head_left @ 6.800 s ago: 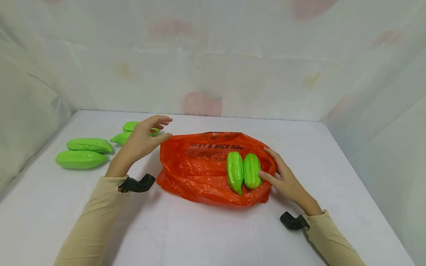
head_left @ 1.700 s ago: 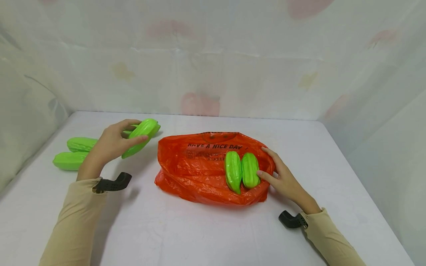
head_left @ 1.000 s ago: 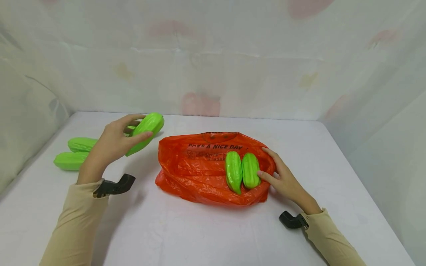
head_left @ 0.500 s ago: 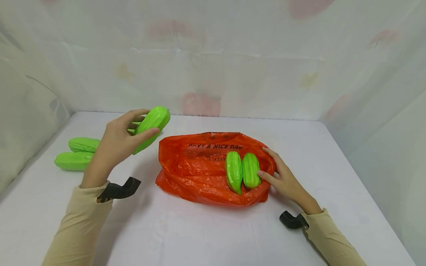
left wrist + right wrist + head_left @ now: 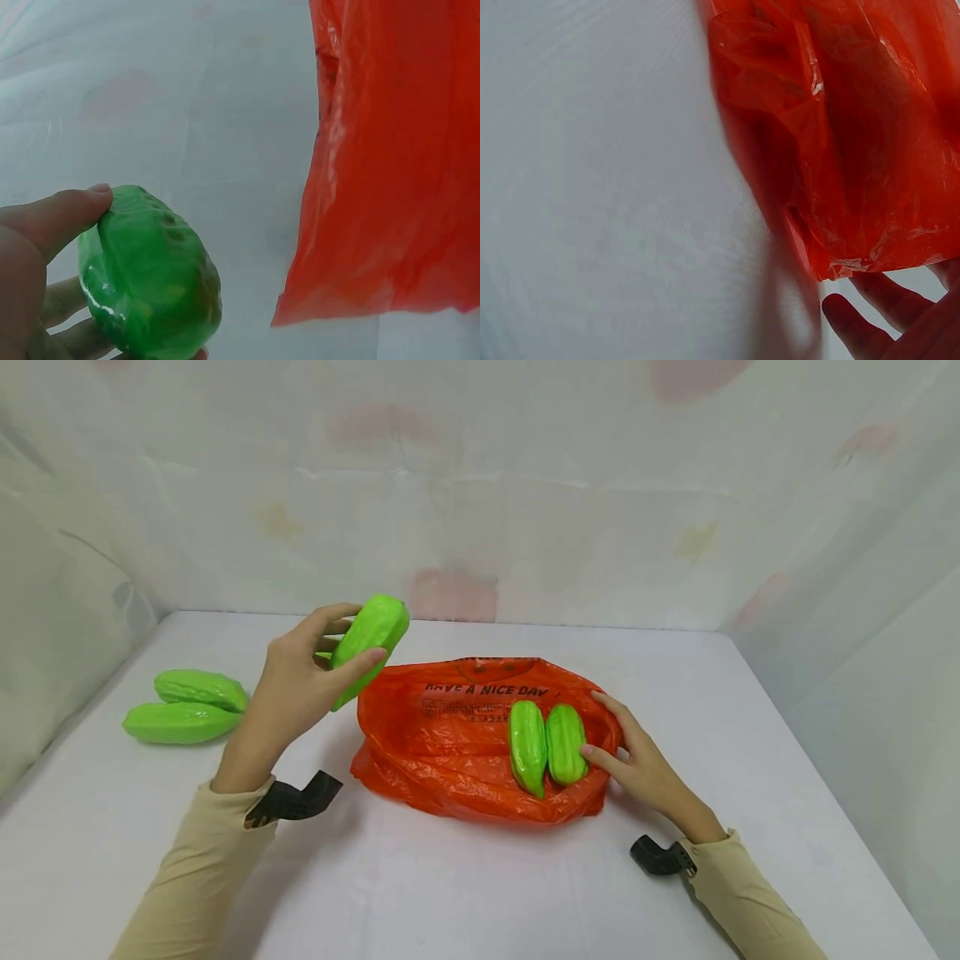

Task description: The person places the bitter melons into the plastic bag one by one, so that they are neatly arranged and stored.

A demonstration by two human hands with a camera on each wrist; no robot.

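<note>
My left hand [image 5: 300, 672] holds a light green, ribbed bitter melon [image 5: 371, 639] in the air, thumb on the near side and fingers behind. It hangs at the upper left edge of a red plastic bag [image 5: 450, 777], which lies with its mouth spread toward me. In the left wrist view, the melon [image 5: 154, 281] is left of the bag. Two more bitter melons [image 5: 528, 747] lie side by side at the bag's right. My right hand [image 5: 645, 768] grips the bag's right rim, thumb at the nearer melon; its fingers [image 5: 904, 307] show below the bag in the right wrist view.
Two bitter melons [image 5: 183, 722] lie together on the left of the white table [image 5: 480, 893]. A green sliver shows between my left fingers, mostly hidden. A pale printed curtain [image 5: 600, 527] stands behind the table and along both sides.
My left hand took up a bitter melon from the back left, raised it and moved right toward the bag. My right hand and the bag have stayed in place.
</note>
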